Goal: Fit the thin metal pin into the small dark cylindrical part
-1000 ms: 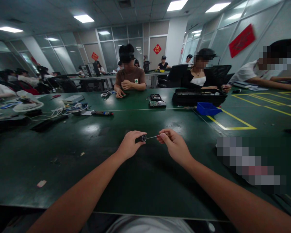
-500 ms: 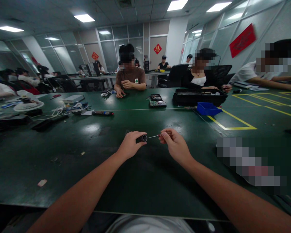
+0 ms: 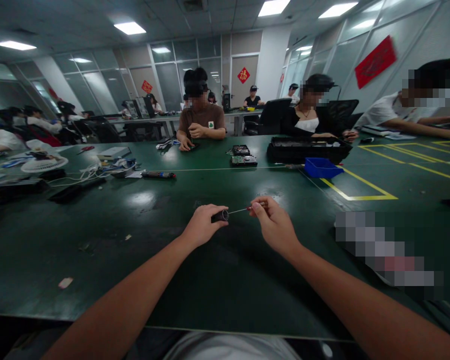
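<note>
My left hand is closed round a short black cylinder, whose open, ring-shaped end faces right. What kind of part it is, I cannot make out. In my right hand is a screwdriver, its reddish handle pinched between thumb and fingers. The thin metal shaft points left, and its tip is at the rim of the cylinder; whether it goes inside or only touches, I cannot tell. Both hands are above the middle of the green table.
A blue bin stands beside a black case at the far right. Opened hard drives lie across the table, and a red-and-black pen-like tool lies to the left. A blurred-out item is right of my arm. Several people sit around.
The screwdriver and my right hand have shifted very slightly, and the shaft tilts a little more. The cylinder in my left hand sits slightly lower.
</note>
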`<state>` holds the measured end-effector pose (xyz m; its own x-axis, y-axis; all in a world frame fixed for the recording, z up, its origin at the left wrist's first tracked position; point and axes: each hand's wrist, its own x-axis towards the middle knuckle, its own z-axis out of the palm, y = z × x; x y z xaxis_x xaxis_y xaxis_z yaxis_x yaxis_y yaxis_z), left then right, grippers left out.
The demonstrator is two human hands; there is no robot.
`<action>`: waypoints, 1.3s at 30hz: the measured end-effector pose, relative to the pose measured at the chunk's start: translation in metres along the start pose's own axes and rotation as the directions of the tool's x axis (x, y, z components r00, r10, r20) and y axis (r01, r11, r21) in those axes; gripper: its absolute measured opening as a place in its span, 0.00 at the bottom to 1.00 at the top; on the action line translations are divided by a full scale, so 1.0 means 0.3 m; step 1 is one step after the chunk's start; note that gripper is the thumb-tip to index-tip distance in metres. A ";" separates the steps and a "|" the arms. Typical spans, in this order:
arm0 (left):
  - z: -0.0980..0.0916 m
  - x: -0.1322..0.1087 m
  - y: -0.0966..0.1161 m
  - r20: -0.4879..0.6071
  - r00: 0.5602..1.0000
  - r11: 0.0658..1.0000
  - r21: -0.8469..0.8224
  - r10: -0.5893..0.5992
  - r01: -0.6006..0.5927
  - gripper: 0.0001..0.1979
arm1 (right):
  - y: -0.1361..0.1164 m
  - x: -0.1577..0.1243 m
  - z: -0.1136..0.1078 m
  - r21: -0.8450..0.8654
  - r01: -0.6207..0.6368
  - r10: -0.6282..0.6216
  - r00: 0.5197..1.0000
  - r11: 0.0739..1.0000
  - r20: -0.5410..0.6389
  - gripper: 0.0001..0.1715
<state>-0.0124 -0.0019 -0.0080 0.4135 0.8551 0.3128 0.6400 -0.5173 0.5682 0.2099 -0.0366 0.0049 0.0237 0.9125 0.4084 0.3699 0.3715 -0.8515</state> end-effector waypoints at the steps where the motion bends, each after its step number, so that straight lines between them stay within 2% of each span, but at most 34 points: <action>1: 0.000 0.000 -0.001 -0.001 1.000 1.000 -0.006 -0.003 0.003 0.21 | -0.002 0.001 -0.001 -0.018 0.000 0.000 1.000 1.000 -0.013 0.13; 6: 0.002 0.000 -0.008 -0.014 1.000 0.999 -0.040 -0.022 0.021 0.20 | -0.006 0.005 -0.008 -0.088 -0.005 0.000 0.998 0.996 -0.059 0.12; 9: 0.000 0.001 -0.005 -0.013 1.000 0.998 -0.058 -0.027 0.026 0.20 | -0.005 0.002 -0.009 -0.064 0.016 -0.021 0.997 0.998 -0.080 0.12; 13: -0.003 0.000 0.007 0.001 1.000 0.998 -0.064 -0.023 0.023 0.20 | -0.007 -0.005 -0.006 0.003 0.065 -0.065 0.998 0.998 -0.011 0.12; 16: -0.001 0.000 0.008 -0.002 1.000 0.998 -0.060 -0.018 0.018 0.19 | -0.010 -0.005 -0.004 -0.021 0.061 -0.061 0.998 0.998 0.035 0.11; 26: -0.001 0.001 0.000 -0.027 0.998 0.996 -0.071 -0.056 0.054 0.19 | -0.020 0.005 -0.014 -0.162 0.017 -0.019 1.000 0.987 -0.006 0.11; 29: 0.004 0.003 0.001 -0.055 0.994 0.984 -0.154 -0.098 0.089 0.18 | -0.015 0.004 -0.015 -0.171 0.007 -0.012 1.000 0.985 -0.023 0.11; 34: 0.026 0.015 -0.035 -0.129 0.977 0.894 -0.438 -0.171 0.099 0.18 | -0.008 0.003 -0.013 -0.136 0.010 -0.012 1.000 0.991 -0.017 0.12; 36: 0.024 0.019 -0.050 -0.149 0.967 0.881 -0.458 -0.207 0.119 0.18 | -0.011 0.002 -0.013 -0.133 0.005 -0.007 1.000 0.991 -0.016 0.12; 39: 0.000 0.025 -0.046 -0.122 0.954 0.895 -0.393 -0.276 0.209 0.17 | -0.018 0.002 -0.014 -0.135 -0.001 0.000 1.000 0.991 -0.013 0.11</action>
<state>-0.0182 0.0116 -0.0135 0.1392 0.9622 0.2343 0.4046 -0.2712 0.8734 0.2119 -0.0387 0.0110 0.0358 0.9100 0.4130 0.4916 0.3438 -0.8001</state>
